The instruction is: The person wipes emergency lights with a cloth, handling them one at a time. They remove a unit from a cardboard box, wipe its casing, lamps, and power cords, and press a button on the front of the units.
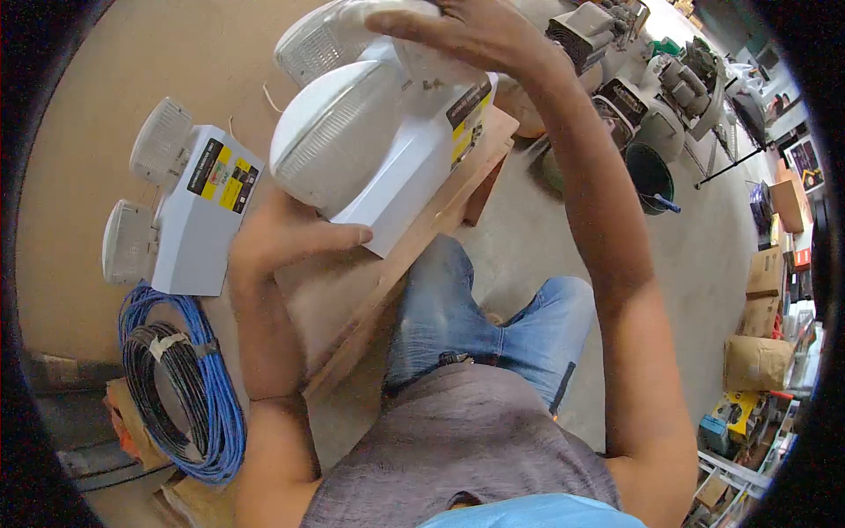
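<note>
A white twin-head emergency light (414, 163) with a black and yellow label is between my hands at the wooden table's edge. Its nearest round lamp head (339, 136) faces left, and another lamp head (321, 44) shows behind it. My left hand (295, 238) grips the lower end of the housing, thumb along the front edge and fingers hidden beneath. At the far end, my right hand (466, 31) is closed over the top of the light, its thumb on a lamp head; some fingers are cut off by the frame. A second emergency light (207, 211) lies to the left.
Coiled blue cable (224, 396) and black cable (132, 370) lie at the lower left of the table (79, 238). Across the floor stand several machines (664, 97) and a dark bucket (649, 172). Cardboard boxes (759, 363) line the right side.
</note>
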Motion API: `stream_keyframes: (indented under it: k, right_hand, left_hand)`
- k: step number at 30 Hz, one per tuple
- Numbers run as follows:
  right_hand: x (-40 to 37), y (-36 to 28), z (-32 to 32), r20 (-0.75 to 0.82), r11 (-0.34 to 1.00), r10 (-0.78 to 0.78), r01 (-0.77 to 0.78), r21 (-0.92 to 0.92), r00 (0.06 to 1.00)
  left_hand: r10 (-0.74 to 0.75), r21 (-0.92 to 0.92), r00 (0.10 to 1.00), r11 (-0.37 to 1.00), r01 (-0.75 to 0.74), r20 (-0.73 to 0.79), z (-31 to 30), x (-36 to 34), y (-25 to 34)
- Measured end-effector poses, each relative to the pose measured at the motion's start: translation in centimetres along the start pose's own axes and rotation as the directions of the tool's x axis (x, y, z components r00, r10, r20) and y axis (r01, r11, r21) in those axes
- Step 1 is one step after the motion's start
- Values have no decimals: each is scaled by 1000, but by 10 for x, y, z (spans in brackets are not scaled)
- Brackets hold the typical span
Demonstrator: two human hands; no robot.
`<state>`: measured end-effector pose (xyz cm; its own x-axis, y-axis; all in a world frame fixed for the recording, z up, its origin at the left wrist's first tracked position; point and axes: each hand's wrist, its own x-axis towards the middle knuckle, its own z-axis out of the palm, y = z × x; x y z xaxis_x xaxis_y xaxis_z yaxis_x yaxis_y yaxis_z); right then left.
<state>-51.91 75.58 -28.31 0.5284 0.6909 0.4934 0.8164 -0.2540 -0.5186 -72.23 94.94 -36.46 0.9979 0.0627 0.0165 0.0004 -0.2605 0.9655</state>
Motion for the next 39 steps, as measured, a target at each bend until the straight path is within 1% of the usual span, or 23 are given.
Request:
stream_keyframes:
  k: [1,2,4,6,11,12,13,14,16,19,23,24,25,26,28,29,31,32,33,35,36,37,39]
  right_hand:
    - [-6,0,0,-42,994,-111,111,-4,993]
    - [-6,3,5,-39,994,-105,105,5,994]
    - [-2,8,13,-198,962,22,33,271,980]
    - [3,10,20,-257,963,36,35,267,966]
    - [-3,13,34,-362,976,86,-5,219,928]
    - [-4,26,50,-588,974,-1,135,183,809]
    - [-9,37,63,-773,960,-79,258,112,629]
    - [-18,45,74,-772,961,-74,253,115,631]
    - [-36,56,89,-711,957,285,-142,254,643]
    - [-57,59,101,-670,937,350,-260,235,655]
    - [-82,40,92,-671,929,364,-305,210,646]
    - [-88,47,87,-665,856,454,-83,511,593]
    - [-96,55,83,-623,665,545,164,729,561]
    - [-106,61,74,-616,660,554,156,735,560]
    - [-117,65,51,-774,881,461,-121,457,434]
    - [-118,59,52,-772,879,466,-124,461,433]
    - [-118,41,59,-725,918,395,-274,288,564]
    - [-112,51,68,-699,958,260,-88,272,666]
    - [-108,56,72,-700,958,261,-90,272,665]
    - [-98,47,76,-671,985,-49,-75,-155,740]
    - [-95,40,79,-625,951,214,-13,310,751]
    - [-91,27,69,-626,950,214,-10,314,750]
    - [-88,10,53,-388,931,362,-308,195,848]
  left_hand:
    - [-8,0,1000,1000,8,-2,0,0,0]
    - [-11,9,1000,1000,11,7,2,-1,3]
    - [-9,24,1000,1000,9,19,1,-1,4]
    - [-38,181,999,983,32,27,0,-1,4]
    - [43,126,999,991,-45,19,-4,3,-10]
    - [71,104,997,992,-74,32,-4,4,-12]
    - [66,104,997,992,-69,36,-5,5,-14]
    - [91,111,996,990,-92,15,-6,6,-17]
    - [106,118,994,987,-105,1,-5,5,-17]
    - [59,131,998,990,-57,-14,-1,2,-11]
    - [-7,138,1000,990,10,-22,-2,1,-11]
    - [-44,137,999,989,47,-24,-4,1,-11]
    - [-51,139,998,989,54,-22,-6,1,-12]
    - [-63,170,998,983,66,-23,-8,0,-14]
    - [-82,200,996,976,85,-23,-9,-1,-17]
    - [-76,189,997,979,80,-29,-8,-1,-16]
    - [-70,182,997,980,74,-32,-7,-1,-14]
    - [-63,165,998,984,63,-6,-7,-1,-14]
    - [-56,146,998,988,52,20,-7,-1,-13]
    - [-25,164,999,986,20,30,-9,2,-18]
    - [10,183,999,983,-16,36,-10,3,-19]
    - [9,188,999,982,-15,34,-10,2,-16]
    - [-88,136,996,987,84,22,-6,1,-11]
